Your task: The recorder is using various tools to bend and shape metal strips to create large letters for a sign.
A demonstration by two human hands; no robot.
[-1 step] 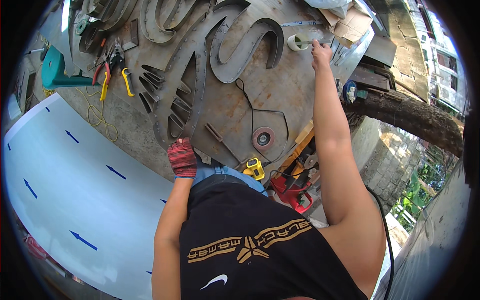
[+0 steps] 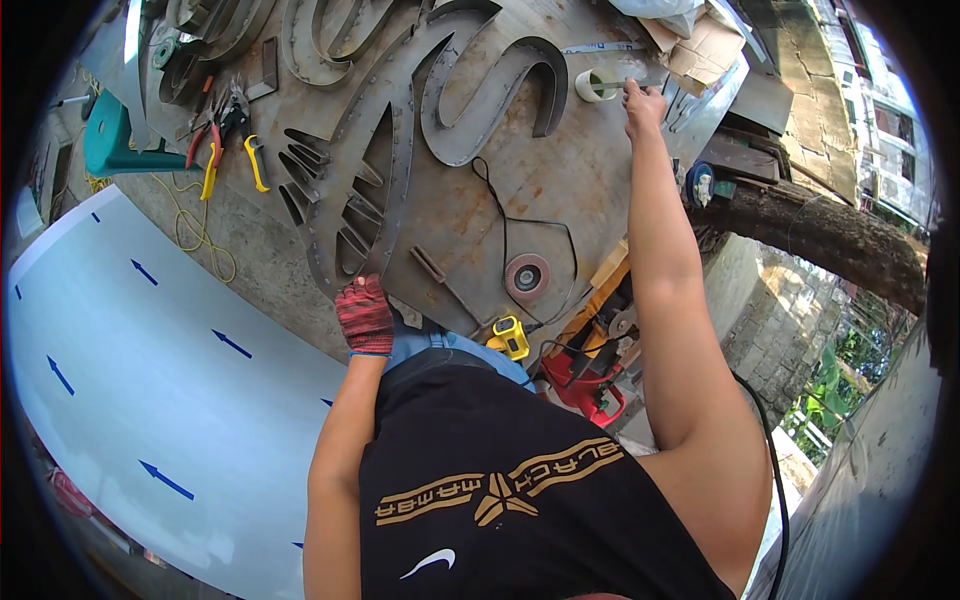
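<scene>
At the near edge of the worktable my left hand (image 2: 365, 318), in a red and black knitted glove, is closed on the lower end of a large sheet-metal shape (image 2: 397, 180) with thin upright walls. Several narrow metal loops (image 2: 355, 215) stand inside its left part. My bare right hand (image 2: 643, 106) reaches far out to the right and pinches a thin stick-like tool (image 2: 618, 87). The tool's far end dips into a small whitish cup (image 2: 584, 86); its tip is hard to make out. A curved S-shaped metal piece (image 2: 460, 150) lies between my hands.
A flap disc (image 2: 527, 277), a black cord (image 2: 540, 219) and a yellow tape measure (image 2: 508, 338) lie near me. Pliers (image 2: 216, 150) sit at the left, by a teal stool (image 2: 105, 135). A white sheet with blue arrows (image 2: 180, 400) fills the left. Cardboard (image 2: 705, 50) is at the back right.
</scene>
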